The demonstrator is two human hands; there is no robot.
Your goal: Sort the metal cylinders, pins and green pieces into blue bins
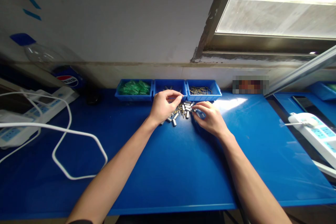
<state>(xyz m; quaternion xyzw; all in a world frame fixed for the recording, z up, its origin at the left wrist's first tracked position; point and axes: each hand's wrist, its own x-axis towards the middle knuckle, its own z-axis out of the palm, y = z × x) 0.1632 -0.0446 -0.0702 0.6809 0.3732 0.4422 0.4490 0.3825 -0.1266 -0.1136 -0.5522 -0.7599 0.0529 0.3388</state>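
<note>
A loose pile of short silvery metal cylinders (174, 122) and thin brass-coloured pins lies on the blue table, between my hands. My left hand (164, 106) is over the left side of the pile, thumb and forefinger pinched together in front of the middle bin; whatever is in the pinch is too small to make out. At the pile's right edge, my right hand (211, 119) has its thumb and fingertips closed around a small metal piece (193, 110), mostly hidden by the fingers.
Three blue bins line the wall: one with green plastic pieces (135, 88), a middle bin (157, 85) partly hidden by my left hand, and one with long thin pins (201, 91). White cable (89, 134), power strips (317, 129) and a bottle (67, 75) are at the sides.
</note>
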